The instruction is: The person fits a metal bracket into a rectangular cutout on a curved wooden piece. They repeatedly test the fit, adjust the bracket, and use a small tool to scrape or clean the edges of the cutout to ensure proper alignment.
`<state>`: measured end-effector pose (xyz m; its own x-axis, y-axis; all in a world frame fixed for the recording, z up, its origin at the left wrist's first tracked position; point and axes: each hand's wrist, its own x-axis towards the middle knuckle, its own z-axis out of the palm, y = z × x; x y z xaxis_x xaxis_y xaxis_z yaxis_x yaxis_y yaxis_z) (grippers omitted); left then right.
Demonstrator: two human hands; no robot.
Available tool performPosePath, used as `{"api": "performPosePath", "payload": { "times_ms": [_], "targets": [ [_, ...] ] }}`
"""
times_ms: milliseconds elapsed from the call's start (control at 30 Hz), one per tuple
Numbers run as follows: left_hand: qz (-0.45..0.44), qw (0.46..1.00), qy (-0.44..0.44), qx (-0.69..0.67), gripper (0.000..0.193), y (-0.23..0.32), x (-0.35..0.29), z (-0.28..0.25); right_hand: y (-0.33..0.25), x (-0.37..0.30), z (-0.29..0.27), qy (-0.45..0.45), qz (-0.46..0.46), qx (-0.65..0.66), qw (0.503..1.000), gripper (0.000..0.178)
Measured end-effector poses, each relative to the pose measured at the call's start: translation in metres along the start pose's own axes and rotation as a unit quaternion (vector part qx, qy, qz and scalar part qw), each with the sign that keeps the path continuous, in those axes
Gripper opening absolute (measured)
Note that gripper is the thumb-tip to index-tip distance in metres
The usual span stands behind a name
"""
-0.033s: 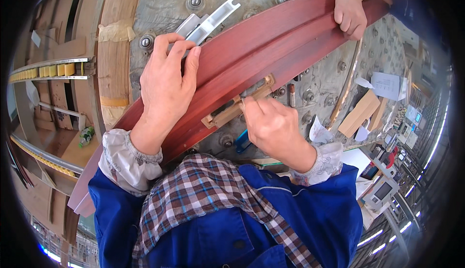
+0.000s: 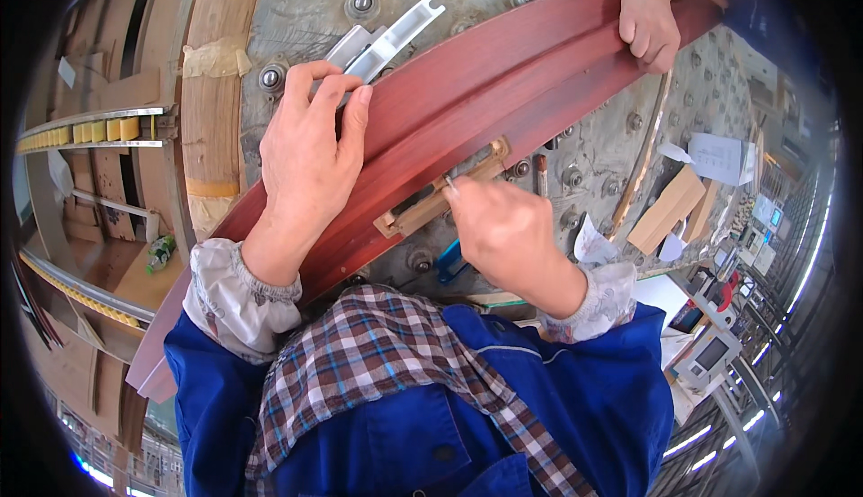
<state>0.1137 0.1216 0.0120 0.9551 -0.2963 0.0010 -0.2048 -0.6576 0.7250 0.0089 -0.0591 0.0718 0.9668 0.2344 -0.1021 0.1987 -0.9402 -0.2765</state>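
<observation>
Across the table lies a long dark-red board with lengthwise grooves. My left hand lies over its far edge, fingers curled down and thumb apart. Beside those fingertips is a pale grey slotted bar with a grey piece under it. On the board's near edge sits a light wooden frame around a long slot. My right hand is closed at this frame; a small thin tip shows at its fingertips, the rest hidden in the fist. Another person's hand grips the board at the far right.
Ball rollers stud the grey metal table. Near my right hand lie a blue tool and a brush. Cardboard and paper lie to the right. A taped wooden edge runs along the left.
My right hand has shifted very slightly at the wooden frame, and the thin tip at its fingers shows more. My left hand and the board look the same.
</observation>
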Motion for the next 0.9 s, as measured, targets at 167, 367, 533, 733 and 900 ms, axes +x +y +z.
{"api": "performPosePath", "payload": {
  "times_ms": [167,367,533,733,900],
  "targets": [
    [-0.008,1.0,-0.005,-0.01,0.015,0.001,0.0,0.001,0.006,0.001,-0.01,-0.027,-0.007,-0.019,0.999,0.014],
    [-0.005,1.0,-0.003,0.006,0.017,-0.001,-0.002,0.0,0.003,0.009,-0.016,-0.065,-0.112,-0.047,0.99,0.023],
    [0.005,1.0,-0.005,0.016,0.018,-0.002,-0.001,0.002,0.0,0.0,0.003,0.0,-0.022,0.002,1.0,0.021],
    [-0.005,1.0,-0.001,0.001,0.016,-0.002,-0.001,0.0,0.003,0.003,-0.007,-0.009,-0.017,-0.018,1.0,0.02],
    [-0.011,1.0,0.005,-0.01,0.014,0.0,0.0,-0.001,0.004,0.016,-0.018,-0.079,-0.104,-0.034,0.991,0.017]
  ]
}}
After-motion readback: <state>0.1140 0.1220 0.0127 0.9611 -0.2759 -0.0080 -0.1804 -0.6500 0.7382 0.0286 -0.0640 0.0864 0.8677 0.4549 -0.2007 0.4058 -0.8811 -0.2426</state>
